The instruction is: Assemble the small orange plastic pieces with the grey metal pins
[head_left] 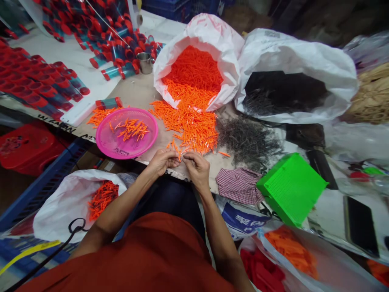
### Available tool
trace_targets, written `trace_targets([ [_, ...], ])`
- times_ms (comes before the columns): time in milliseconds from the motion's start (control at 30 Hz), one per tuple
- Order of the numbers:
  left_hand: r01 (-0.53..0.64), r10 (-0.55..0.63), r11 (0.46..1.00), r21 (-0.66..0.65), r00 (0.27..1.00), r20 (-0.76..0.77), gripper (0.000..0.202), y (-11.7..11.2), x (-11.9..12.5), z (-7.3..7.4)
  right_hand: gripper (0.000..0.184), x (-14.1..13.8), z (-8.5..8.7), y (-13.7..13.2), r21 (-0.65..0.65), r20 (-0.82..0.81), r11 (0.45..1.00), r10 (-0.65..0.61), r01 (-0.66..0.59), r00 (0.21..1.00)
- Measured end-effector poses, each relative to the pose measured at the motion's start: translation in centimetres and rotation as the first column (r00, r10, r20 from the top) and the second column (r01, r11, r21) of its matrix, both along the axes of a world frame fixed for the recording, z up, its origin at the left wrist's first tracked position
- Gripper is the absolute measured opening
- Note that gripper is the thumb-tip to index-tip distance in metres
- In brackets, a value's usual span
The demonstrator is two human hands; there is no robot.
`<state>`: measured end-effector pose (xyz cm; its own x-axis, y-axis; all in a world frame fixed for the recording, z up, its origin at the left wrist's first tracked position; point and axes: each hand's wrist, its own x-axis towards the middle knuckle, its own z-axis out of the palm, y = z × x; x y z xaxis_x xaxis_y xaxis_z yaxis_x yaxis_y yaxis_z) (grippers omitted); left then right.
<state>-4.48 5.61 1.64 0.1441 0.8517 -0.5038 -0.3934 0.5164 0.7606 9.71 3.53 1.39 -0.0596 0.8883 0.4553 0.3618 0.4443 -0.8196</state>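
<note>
- A long table (130, 91) stretches out in front of you, its bare board showing in patches.
- Straight ahead, a white sack (199, 30) lies open on its side, packed with orange sticks (194, 71), short and plastic-looking. They spill from its mouth in a loose heap across the table and reach your hands.
- To the right of it, a second white sack (291, 52) holds dark sticks (282, 91), and more of them lie spread on the table beside the orange heap.
- At the far left, rows of clear tubes (39, 77) with red caps lie on a white sheet.
- Below the table on your left, a white bag (65, 207) holds more orange sticks.
- On your right, a green crate (291, 190) sits tilted at the table's edge, just beside a checked cloth (238, 186).
- Left of your hands, a pink basket (105, 140) holds a small scatter of orange sticks.
- Your left hand (162, 161) and right hand (197, 168) sit close together at the heap's near edge. Your fingers (178, 156) curl inward, tips nearly meeting; whether they grip a stick is too small to tell.
- Beyond the basket stands a steel cup (145, 63).
</note>
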Motion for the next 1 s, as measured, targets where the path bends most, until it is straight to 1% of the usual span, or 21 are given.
trace_targets([
  [167, 0.039, -0.039, 0.999, -0.011, 0.999, -0.001, 0.006, -0.4, 0.0, 0.4, 0.008, 0.5, 0.2, -0.1, 0.031, 0.005, 0.998, 0.057, -0.057, 0.998],
  [400, 0.053, -0.053, 0.999, -0.010, 0.998, -0.015, 0.007, -0.9, 0.1, 0.7, 0.010, 0.9, 0.3, -0.3, 0.033, 0.051, 0.997, 0.064, -0.066, 0.997],
  [500, 0.042, -0.042, 0.999, 0.002, 0.999, -0.016, 0.007, -1.0, 0.2, 0.7, 0.010, 1.0, 0.3, -0.5, 0.036, 0.078, 0.997, 0.061, -0.063, 0.995],
  [633, 0.032, -0.032, 0.999, 0.013, 0.999, -0.009, 0.009, -1.1, 0.2, 0.5, 0.010, 0.9, 0.4, -0.8, 0.034, 0.108, 0.999, 0.030, -0.034, 0.994],
  [767, -0.001, 0.001, 1.000, 0.017, 1.000, 0.012, 0.009, -1.3, 0.4, 0.4, 0.009, 0.6, 0.3, -1.1, 0.018, 0.094, 1.000, 0.007, -0.009, 0.996],
  [900, -0.048, 0.047, 0.999, 0.023, 0.998, 0.033, 0.008, -1.5, 0.5, 0.5, 0.008, 0.0, 0.2, -1.6, -0.020, 0.046, 0.996, -0.082, 0.083, 0.996],
  [1000, -0.063, 0.061, 0.997, 0.037, 0.997, 0.036, 0.009, -1.7, 0.6, 0.7, 0.007, -0.3, 0.0, -1.9, -0.042, 0.013, 0.989, -0.143, 0.143, 0.990],
])
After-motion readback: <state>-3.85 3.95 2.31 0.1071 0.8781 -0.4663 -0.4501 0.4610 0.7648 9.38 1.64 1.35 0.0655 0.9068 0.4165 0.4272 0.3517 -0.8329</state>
